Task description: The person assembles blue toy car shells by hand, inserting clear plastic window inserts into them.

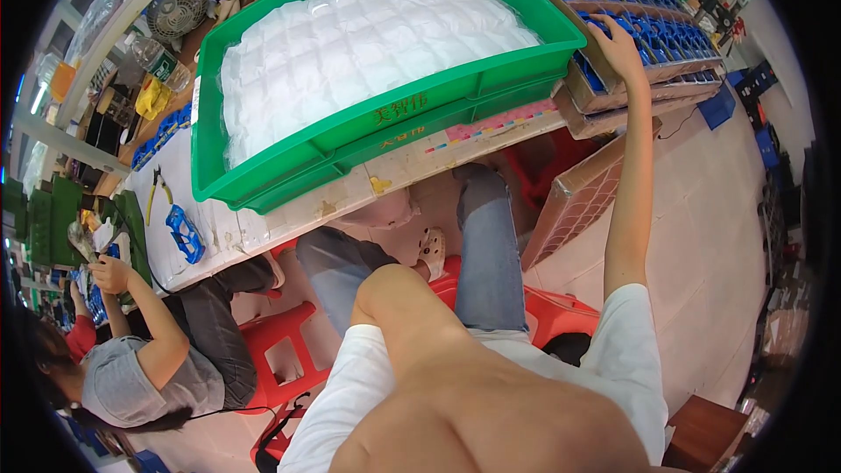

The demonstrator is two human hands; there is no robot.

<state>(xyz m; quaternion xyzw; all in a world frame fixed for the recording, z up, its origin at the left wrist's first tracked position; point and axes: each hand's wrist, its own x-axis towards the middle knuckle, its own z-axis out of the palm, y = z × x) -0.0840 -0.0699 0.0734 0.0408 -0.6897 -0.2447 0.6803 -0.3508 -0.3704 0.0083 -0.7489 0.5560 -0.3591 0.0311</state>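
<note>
My right hand reaches to the far right, its fingers curled over the edge of a cardboard tray beside the green crate. Rows of blue parts fill this tray, which sits on a stack of similar trays. The large green plastic crate stands on the table and holds white, puffy packs in rows under clear plastic. My left forearm is bent back toward me, and my left hand looms very close at the bottom. Its fingers cannot be made out.
On the white table, left of the crate, lie yellow-handled pliers and a blue plastic part. A co-worker sits at the left. A bottle and a fan stand behind. A flat carton leans below the trays.
</note>
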